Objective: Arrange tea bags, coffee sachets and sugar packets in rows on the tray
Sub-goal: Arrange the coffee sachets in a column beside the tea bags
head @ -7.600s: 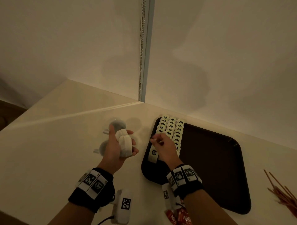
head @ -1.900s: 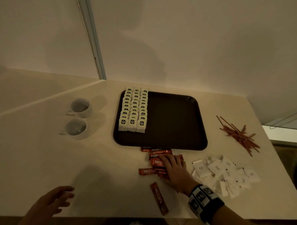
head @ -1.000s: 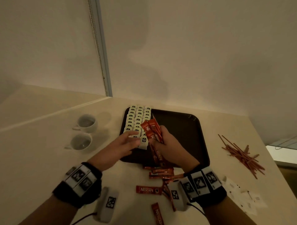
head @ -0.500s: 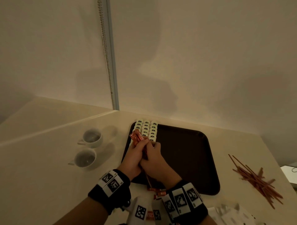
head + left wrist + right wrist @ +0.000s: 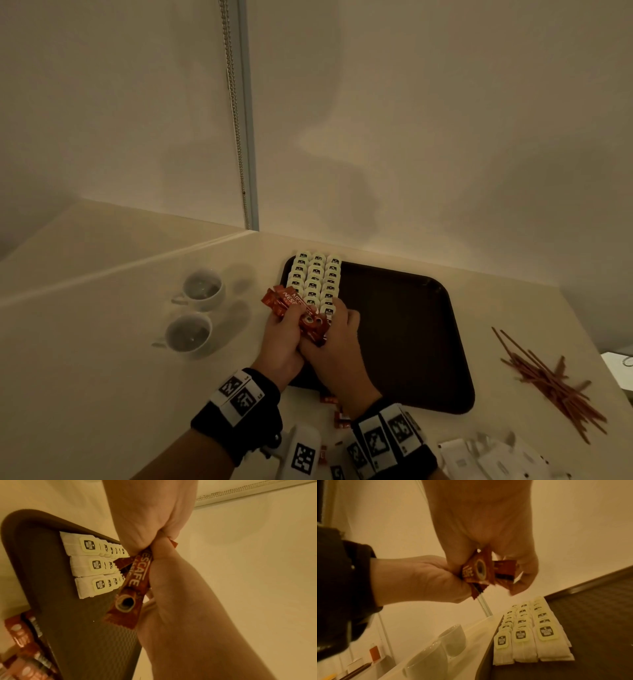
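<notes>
Both hands hold one bundle of red coffee sachets [image 5: 291, 303] just above the near left part of the dark brown tray [image 5: 394, 335]. My left hand [image 5: 284, 329] grips the bundle's middle. My right hand [image 5: 337, 329] pinches its near end, and the right wrist view shows its fingers curled round the sachets [image 5: 476, 572]. The left wrist view shows a sachet [image 5: 135, 586] clamped between the two hands. Tea bags [image 5: 317, 274] lie in three rows along the tray's left side. White sugar packets [image 5: 496, 459] lie on the table at the near right.
Two white cups [image 5: 202, 291] stand left of the tray. Loose coffee sachets [image 5: 339, 416] lie on the table by the tray's near edge. A pile of red-brown stirrer sticks [image 5: 548, 377] lies to the right. The wall runs close behind the tray.
My right hand lifted a bundle of sachets from the table to the tray. My left hand came in and took hold too. The bundle now leans further left.
</notes>
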{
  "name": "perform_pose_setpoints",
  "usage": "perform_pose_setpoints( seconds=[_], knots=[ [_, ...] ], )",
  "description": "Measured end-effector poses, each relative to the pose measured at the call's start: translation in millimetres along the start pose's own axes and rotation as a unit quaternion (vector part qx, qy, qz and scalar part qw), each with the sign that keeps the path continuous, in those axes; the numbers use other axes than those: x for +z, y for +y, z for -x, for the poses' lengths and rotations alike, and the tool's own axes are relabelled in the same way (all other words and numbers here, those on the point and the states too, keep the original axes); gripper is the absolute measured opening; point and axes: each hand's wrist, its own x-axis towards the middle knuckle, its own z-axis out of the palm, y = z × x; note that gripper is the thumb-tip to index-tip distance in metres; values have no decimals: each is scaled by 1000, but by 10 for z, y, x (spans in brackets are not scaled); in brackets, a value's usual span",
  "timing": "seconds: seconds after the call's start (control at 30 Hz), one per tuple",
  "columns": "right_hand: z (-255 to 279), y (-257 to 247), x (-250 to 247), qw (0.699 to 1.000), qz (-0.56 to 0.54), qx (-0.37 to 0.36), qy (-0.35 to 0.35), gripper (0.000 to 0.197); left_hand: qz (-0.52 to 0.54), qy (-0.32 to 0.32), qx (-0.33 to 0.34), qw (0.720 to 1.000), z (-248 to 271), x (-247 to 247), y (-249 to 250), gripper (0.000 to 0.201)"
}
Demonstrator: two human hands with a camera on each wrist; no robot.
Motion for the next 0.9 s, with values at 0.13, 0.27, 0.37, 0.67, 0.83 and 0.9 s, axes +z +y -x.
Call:
perform_pose_setpoints(
  seconds=[0.13, 0.27, 0.37, 0.67, 0.83, 0.9],
  knots=[
    [6, -68, -102, 979, -91, 100, -154, 45, 3, 6, 20, 1000, 26, -13, 32, 36],
    [30, -140, -215, 953, -146, 135, -230, 29, 17, -2, 17, 1000, 35, -31, 73, 30],
    [56, -129, -265, 924, -201, 172, -275, 42, 20, -6, 17, 1000, 32, -20, 91, 18],
    [120, -217, -411, 904, -268, 199, -268, 46, 79, -28, 10, 996, 46, -23, 198, 5],
    [80, -204, -465, 862, -376, 250, -229, 21, 89, 3, 34, 995, 14, -62, 253, 8],
    [59, -239, -451, 861, -403, 246, -191, 21, 75, 18, 45, 996, 26, -52, 241, 9]
  ],
)
